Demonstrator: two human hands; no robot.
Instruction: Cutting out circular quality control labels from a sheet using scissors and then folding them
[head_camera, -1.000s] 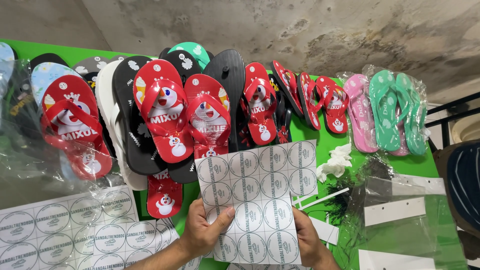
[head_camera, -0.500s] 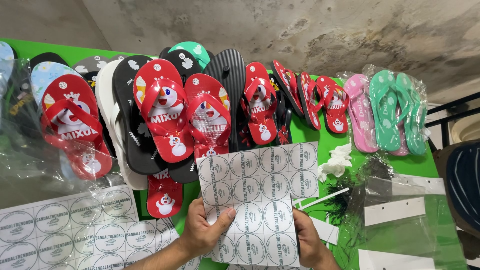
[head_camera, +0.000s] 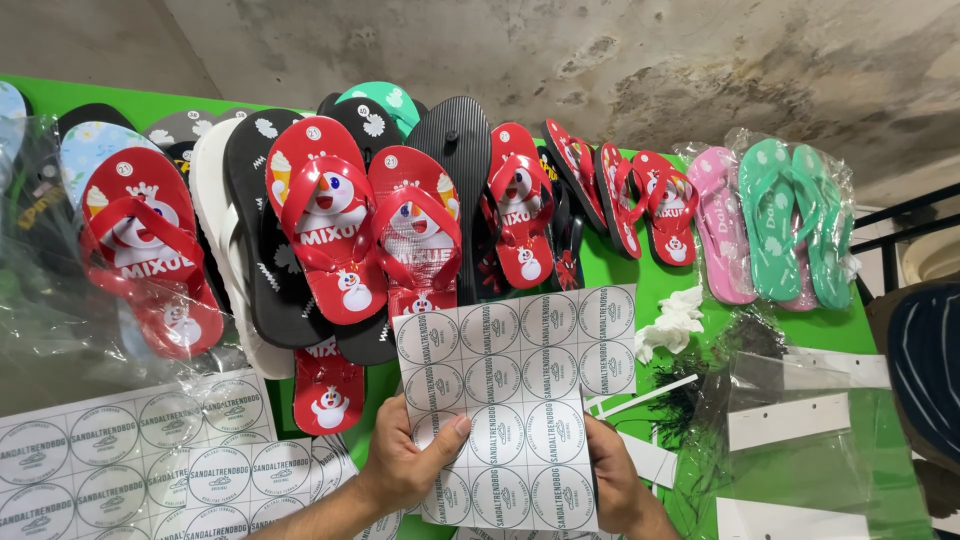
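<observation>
- Two hands, left (head_camera: 400, 470) and right (head_camera: 612, 478), pinching sticker sheet (head_camera: 515, 400) at lower edges.
- Likely thin, floppy; best gripped by edges.
- Above sheet: red sandals (head_camera: 330, 225).

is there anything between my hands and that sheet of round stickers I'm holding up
Nothing visible. Your left hand and right hand grip the sticker sheet directly at its lower edges, left thumb on its face.
</observation>
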